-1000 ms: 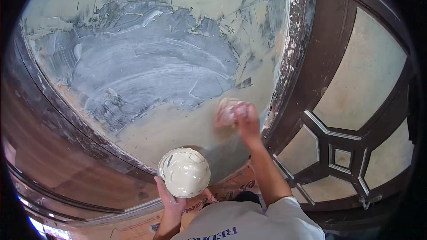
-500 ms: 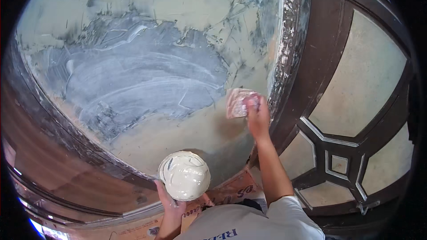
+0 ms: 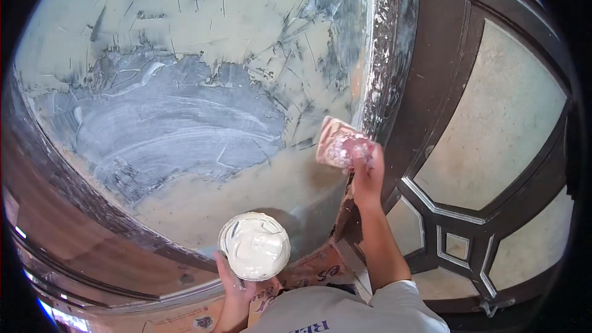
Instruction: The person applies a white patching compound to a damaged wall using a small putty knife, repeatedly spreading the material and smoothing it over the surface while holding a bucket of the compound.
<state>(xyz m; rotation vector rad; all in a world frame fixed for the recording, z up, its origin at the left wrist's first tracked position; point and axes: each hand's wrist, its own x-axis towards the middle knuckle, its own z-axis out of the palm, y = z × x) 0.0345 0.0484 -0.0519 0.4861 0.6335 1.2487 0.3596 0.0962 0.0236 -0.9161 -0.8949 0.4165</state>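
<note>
Streaked wall (image 3: 179,129) backs smeared spreader (image 3: 332,143), round tub (image 3: 226,234).

A round tub (image 3: 223,239) of white paste (image 3: 260,250) is near, left of a flat pinkish scraper (image 3: 334,144), a brown panelled door (image 3: 487,142) farther right.

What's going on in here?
A person is holding a round tub of creamy white paste in their left hand. Their right hand grips a pinkish, paste-smeared spreader by the right edge of a large panel; whether it touches is hard to tell. Much of that panel is cream-coloured, with a big grey patch at its middle left. Dark woodwork stands to the right.
</note>
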